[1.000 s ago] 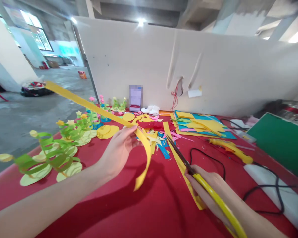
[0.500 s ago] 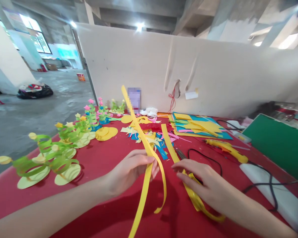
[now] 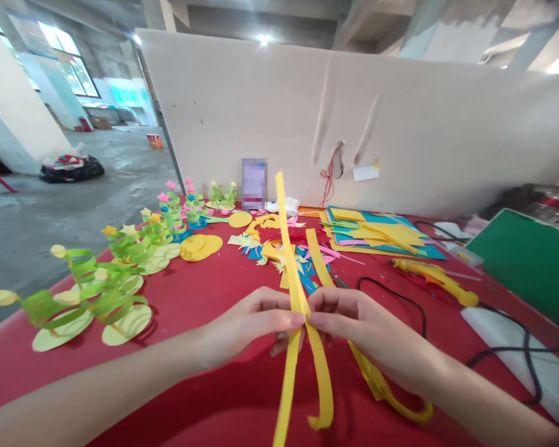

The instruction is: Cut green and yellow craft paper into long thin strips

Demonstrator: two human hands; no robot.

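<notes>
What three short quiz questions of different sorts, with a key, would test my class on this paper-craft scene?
1. True or false: both hands pinch the yellow paper strip.
2. Multiple choice: the yellow-handled scissors lie A) in the left hand, B) on the red table under the right hand, C) on the green board.
3. Fill in: the glue gun lies to the ___ of the hands.

Key: 1 true; 2 B; 3 right.
</notes>
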